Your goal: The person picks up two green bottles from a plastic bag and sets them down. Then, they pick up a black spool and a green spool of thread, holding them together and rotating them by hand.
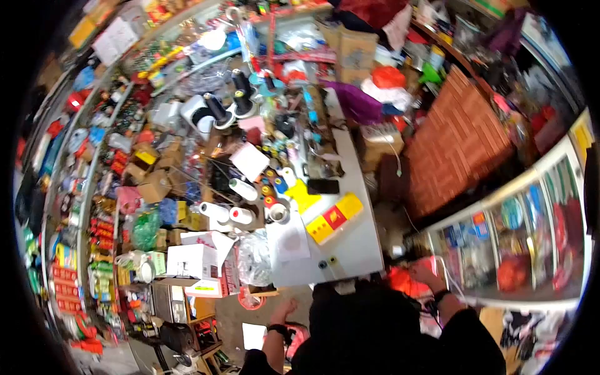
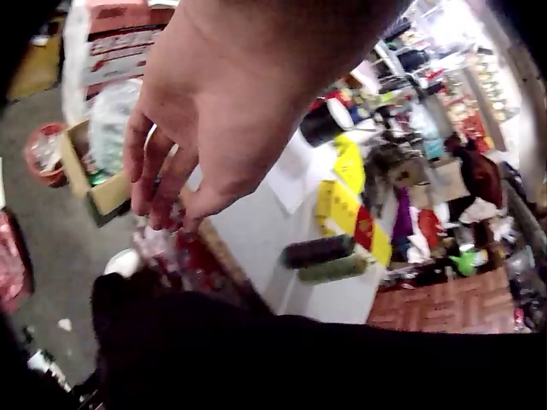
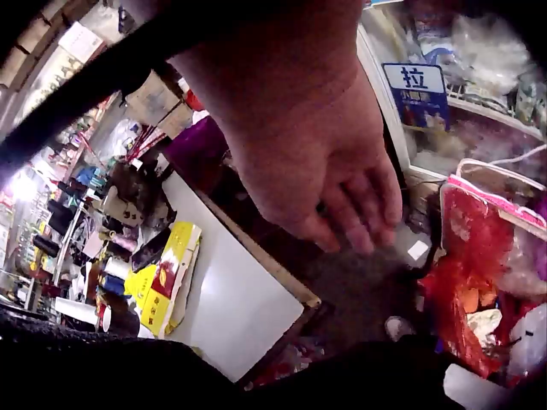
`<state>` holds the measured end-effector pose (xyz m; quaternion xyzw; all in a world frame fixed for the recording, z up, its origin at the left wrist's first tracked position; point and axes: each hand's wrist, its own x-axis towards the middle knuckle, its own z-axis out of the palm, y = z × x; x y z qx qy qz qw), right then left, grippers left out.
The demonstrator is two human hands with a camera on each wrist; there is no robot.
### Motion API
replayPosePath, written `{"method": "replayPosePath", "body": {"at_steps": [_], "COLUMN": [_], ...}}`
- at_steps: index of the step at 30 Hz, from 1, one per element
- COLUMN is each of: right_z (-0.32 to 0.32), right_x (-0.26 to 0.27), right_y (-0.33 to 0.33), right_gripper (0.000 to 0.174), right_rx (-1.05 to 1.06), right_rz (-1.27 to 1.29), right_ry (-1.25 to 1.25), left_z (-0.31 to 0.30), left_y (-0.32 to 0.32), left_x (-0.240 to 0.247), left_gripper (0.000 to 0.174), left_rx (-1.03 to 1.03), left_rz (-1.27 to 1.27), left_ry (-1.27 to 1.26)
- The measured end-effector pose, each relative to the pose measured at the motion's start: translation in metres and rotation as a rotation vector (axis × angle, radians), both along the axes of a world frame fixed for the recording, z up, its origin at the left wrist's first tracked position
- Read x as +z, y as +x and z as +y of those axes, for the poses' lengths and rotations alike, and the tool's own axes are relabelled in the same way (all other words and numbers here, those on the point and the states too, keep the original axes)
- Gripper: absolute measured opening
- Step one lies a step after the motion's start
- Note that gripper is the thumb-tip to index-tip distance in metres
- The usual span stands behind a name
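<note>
My left hand (image 1: 286, 310) hangs beside the table's left front corner with nothing in it. Its fingers droop loosely in the left wrist view, where the same hand (image 2: 209, 128) is near a cardboard box (image 2: 109, 192). On the other side, my right hand (image 1: 426, 279) is off the table's right edge and overlaps a red plastic bag (image 1: 400, 284) in the head view. Its fingers are relaxed and hold nothing in the right wrist view, with the hand (image 3: 320, 179) above the floor. Near the table's front edge lie a dark thread spool (image 2: 318, 252) and an olive one (image 2: 333, 270).
On the white table (image 1: 356, 250) are a yellow-and-red box (image 1: 334, 218), a black phone (image 1: 323, 186) and several thread cones (image 1: 242, 215). A glass cabinet (image 1: 512, 237) stands at the right, a brown patterned panel (image 1: 459, 144) behind it. Crowded shelves line the left.
</note>
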<state>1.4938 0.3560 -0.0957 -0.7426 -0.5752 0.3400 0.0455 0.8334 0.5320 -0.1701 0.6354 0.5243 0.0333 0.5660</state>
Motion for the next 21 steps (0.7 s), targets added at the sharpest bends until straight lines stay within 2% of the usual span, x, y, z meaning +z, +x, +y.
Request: {"method": "replayPosePath", "body": {"at_steps": [1, 2, 3, 4, 5, 7, 8, 9, 11, 12, 13, 14, 15, 17, 18, 21], "right_z": [-0.025, -0.020, -0.021, -0.035, -0.039, -0.057, -0.063, -0.071, -0.058, -0.044, -0.031, -0.020, -0.007, 0.016, 0.027, 0.046], "right_x": [-0.063, -0.038, -0.014, -0.043, -0.054, -0.077, -0.094, -0.131, -0.057, -0.044, -0.041, -0.039, -0.038, -0.044, -0.043, -0.047], "right_y": [0.035, 0.045, 0.054, 0.076, 0.094, 0.134, 0.157, 0.181, 0.198, 0.197, 0.195, 0.190, 0.184, 0.171, 0.165, 0.156], "right_gripper": [0.029, 0.027, 0.025, 0.025, 0.025, 0.028, 0.031, 0.035, 0.028, 0.027, 0.026, 0.026, 0.025, 0.024, 0.023, 0.023], "right_rx": [0.097, 0.200, 0.354, 0.170, 0.145, 0.206, 0.275, 0.356, 0.615, 0.524, 0.350, 0.132, 0.006, -0.165, -0.204, -0.287], "right_rz": [0.061, 0.121, 0.153, 0.122, 0.106, 0.137, 0.157, 0.286, -0.108, -0.061, 0.048, 0.165, 0.257, 0.393, 0.435, 0.529], "right_ry": [0.124, 0.085, 0.272, -0.219, -0.316, -0.217, -0.133, -0.014, 0.300, 0.215, 0.101, -0.005, -0.053, -0.108, -0.118, -0.140], "left_z": [-0.021, -0.043, -0.046, -0.056, -0.065, -0.063, -0.056, -0.051, -0.069, -0.055, -0.040, -0.040, -0.036, -0.011, -0.013, -0.006], "left_y": [-0.001, 0.006, 0.002, -0.002, -0.005, 0.018, 0.033, 0.047, 0.066, 0.083, 0.108, 0.112, 0.111, 0.120, 0.105, 0.094], "left_x": [-0.001, 0.040, 0.033, 0.001, -0.024, -0.026, -0.016, -0.001, -0.007, 0.016, 0.070, 0.041, 0.012, 0.039, -0.012, 0.040], "left_gripper": [0.024, 0.023, 0.024, 0.026, 0.028, 0.033, 0.035, 0.038, 0.028, 0.030, 0.031, 0.032, 0.032, 0.034, 0.034, 0.026], "left_rx": [0.201, 0.490, 0.417, 0.261, 0.094, -0.251, -0.200, -0.155, 0.228, 0.099, -0.033, -0.017, -0.004, -0.221, -0.039, 0.188], "left_rz": [-0.154, -0.187, -0.023, 0.202, 0.417, 0.646, 0.604, 0.560, 0.206, 0.293, 0.382, 0.352, 0.325, 0.285, 0.016, -0.225], "left_ry": [-0.310, -0.543, -0.651, -0.605, -0.573, -0.255, -0.275, -0.292, -0.037, -0.036, -0.043, -0.039, -0.031, -0.050, -0.014, -0.037]}}
